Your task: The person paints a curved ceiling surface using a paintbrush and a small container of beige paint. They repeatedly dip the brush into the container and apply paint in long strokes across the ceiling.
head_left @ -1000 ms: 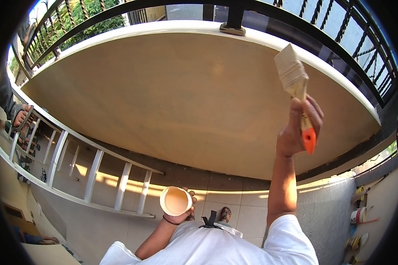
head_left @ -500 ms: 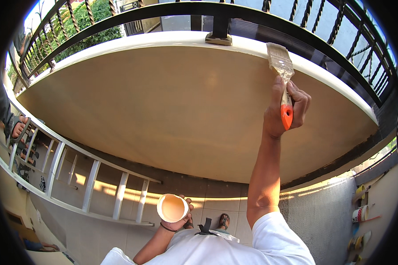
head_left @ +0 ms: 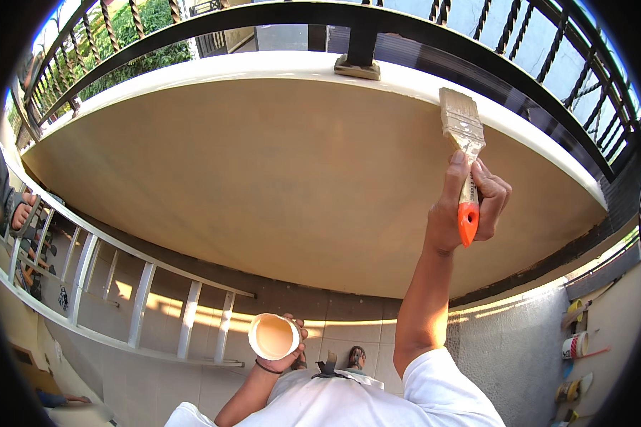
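My right hand (head_left: 445, 217) is closed round a flat paintbrush (head_left: 465, 135) with an orange-tipped handle, its bristles pointing up. The bristle tips reach the top of the beige wall (head_left: 299, 185), just under the rounded white ledge (head_left: 249, 65); whether they press on it I cannot tell. Low in front of my body, my left hand (head_left: 286, 361) is wrapped round a white cup (head_left: 253, 341). Peach-coloured paint (head_left: 273, 337) lies inside the cup, which is tilted toward view.
A black metal railing (head_left: 434, 46) with twisted bars rises above the ledge. An aluminium ladder (head_left: 141, 306) extends at the left, with another person's foot (head_left: 23, 213) on it. Several paint containers (head_left: 575, 346) stand at the right.
My right hand has drawn the brush down from the white ledge's edge and slightly right. The left hand with the cup has barely moved.
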Demonstrator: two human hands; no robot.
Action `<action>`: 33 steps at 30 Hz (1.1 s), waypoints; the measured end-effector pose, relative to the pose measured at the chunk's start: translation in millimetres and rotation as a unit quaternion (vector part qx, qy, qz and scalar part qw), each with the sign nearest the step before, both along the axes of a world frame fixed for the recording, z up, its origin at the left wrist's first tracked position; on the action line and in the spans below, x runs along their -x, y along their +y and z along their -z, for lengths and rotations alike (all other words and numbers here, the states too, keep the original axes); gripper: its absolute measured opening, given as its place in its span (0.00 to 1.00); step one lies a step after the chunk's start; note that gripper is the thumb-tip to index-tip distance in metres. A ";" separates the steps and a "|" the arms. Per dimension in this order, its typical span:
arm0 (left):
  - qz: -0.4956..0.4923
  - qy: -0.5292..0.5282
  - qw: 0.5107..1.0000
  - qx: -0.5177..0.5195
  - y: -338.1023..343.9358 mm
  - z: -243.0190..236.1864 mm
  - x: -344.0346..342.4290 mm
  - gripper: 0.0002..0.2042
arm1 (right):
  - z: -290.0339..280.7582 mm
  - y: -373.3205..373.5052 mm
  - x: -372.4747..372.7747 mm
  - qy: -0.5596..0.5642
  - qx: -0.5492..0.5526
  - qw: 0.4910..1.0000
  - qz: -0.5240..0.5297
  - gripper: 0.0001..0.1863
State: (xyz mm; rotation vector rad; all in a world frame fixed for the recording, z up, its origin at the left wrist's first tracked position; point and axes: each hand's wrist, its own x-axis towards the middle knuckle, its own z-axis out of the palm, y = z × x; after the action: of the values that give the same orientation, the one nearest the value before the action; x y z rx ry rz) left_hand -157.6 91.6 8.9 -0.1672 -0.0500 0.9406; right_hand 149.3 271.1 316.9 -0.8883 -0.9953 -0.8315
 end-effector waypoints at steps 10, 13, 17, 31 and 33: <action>0.022 -0.021 0.999 -0.030 13.7 0.0 -0.9 0.31 | 7.0 -21.7 1.3 0.003 0.039 0.999 -0.009 0.13; 0.031 -0.023 0.999 -0.034 12.9 -2.3 -2.3 0.31 | 7.1 -24.0 -1.2 0.004 0.040 0.999 -0.009 0.13; 0.035 -0.017 0.999 -0.034 7.7 2.5 0.6 0.32 | 14.2 -30.2 0.7 0.027 0.067 0.997 -0.035 0.13; 0.027 -0.013 0.999 -0.042 -10.0 8.6 17.2 0.31 | 13.8 -74.5 -13.5 -0.043 0.096 0.994 0.036 0.10; 0.021 -0.007 0.999 -0.040 -11.3 9.5 21.6 0.31 | -5.0 -77.6 -14.2 -0.056 0.095 0.989 0.094 0.10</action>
State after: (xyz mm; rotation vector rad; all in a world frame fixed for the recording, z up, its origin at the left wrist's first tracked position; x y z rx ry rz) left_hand -179.1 80.3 -0.6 -0.1017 -0.0968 0.8937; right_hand 163.5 193.4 321.9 -1.1219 -1.1137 -0.9646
